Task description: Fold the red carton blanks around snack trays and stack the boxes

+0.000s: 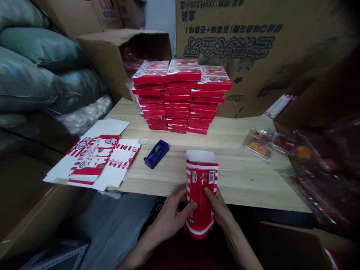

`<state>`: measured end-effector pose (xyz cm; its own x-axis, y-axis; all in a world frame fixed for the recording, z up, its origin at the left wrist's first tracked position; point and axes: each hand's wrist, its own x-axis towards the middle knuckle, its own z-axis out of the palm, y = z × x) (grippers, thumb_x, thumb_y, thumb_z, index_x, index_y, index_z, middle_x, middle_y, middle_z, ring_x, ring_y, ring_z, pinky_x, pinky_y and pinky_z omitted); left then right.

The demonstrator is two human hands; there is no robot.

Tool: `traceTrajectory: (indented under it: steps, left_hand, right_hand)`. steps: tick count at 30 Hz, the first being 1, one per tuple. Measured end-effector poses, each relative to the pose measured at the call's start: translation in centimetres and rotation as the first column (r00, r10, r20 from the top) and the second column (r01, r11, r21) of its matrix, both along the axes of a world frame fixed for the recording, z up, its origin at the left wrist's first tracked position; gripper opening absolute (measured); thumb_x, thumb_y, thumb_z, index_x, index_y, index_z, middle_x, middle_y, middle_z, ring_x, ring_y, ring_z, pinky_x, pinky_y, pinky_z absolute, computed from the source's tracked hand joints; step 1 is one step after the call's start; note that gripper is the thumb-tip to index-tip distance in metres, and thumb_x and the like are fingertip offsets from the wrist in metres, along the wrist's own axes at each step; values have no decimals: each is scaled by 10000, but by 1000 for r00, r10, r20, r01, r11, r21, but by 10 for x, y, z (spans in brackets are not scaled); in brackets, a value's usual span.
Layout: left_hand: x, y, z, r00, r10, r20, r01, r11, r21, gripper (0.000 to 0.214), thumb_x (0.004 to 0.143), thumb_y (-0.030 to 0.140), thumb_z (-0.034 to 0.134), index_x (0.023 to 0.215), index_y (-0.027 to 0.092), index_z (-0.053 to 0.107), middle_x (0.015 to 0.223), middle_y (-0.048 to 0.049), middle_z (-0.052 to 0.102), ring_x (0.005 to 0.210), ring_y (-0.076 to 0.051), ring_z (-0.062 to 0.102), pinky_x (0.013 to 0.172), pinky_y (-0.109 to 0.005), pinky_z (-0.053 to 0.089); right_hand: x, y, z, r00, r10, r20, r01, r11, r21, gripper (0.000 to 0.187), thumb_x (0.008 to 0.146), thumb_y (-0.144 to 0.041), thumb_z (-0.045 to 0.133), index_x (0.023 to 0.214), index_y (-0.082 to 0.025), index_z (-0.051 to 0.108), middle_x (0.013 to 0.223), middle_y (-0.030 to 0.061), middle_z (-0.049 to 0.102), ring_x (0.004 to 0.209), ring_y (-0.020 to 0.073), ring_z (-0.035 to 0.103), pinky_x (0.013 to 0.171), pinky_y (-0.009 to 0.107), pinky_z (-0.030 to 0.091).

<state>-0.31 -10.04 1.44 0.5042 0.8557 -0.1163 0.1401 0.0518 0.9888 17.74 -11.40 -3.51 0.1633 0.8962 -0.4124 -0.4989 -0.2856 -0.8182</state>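
Observation:
A red and white printed carton (201, 187) is held upright at the table's front edge, its white flap at the far end standing up. My left hand (176, 213) grips its left side, thumb laid across the red face. From the right, my right hand (216, 202) holds the other side with the thumb on top. The fingers beneath the carton are hidden. Beyond my left hand a blue tape dispenser (156, 154) with a green roll sits on the table. Flat unfolded cartons (95, 159) lie in a pile at the left.
Stacks of filled red boxes (177, 101) stand at the back of the wooden table (233, 176). Clear snack packets (257, 144) lie at the right, near more bagged packets (323, 187). Large cardboard boxes (239, 75) close off the back; stuffed sacks (42, 48) are piled left.

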Motion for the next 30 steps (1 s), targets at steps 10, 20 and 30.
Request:
traceTrajectory:
  steps: [10,20,30]
  left_hand:
    - [-14,10,-30,985,171,-29,-173,983,-68,381,956,476,624,1117,176,797,905,-73,798,748,-240,697,676,-296,535]
    - [-27,11,-40,971,88,222,-3,934,-358,416,916,507,696,1166,180,756,954,-88,795,797,-248,748,794,-369,594]
    - [-28,46,-52,828,471,303,-420,880,-222,559,808,434,818,1259,188,598,1130,-132,786,1037,-263,750,900,-370,580]
  right_hand:
    - [9,2,6,981,180,-70,-182,983,-16,516,692,-469,933,1124,-236,774,1112,99,823,1057,349,772,1002,530,573]
    - [24,5,-1,947,264,-183,-252,964,85,506,757,-403,896,1202,-231,729,1181,90,804,1131,298,751,978,454,590]
    - [11,-15,-10,901,406,-152,-395,913,102,488,803,-498,847,1218,-277,716,1278,69,766,1245,272,689,1032,448,549]
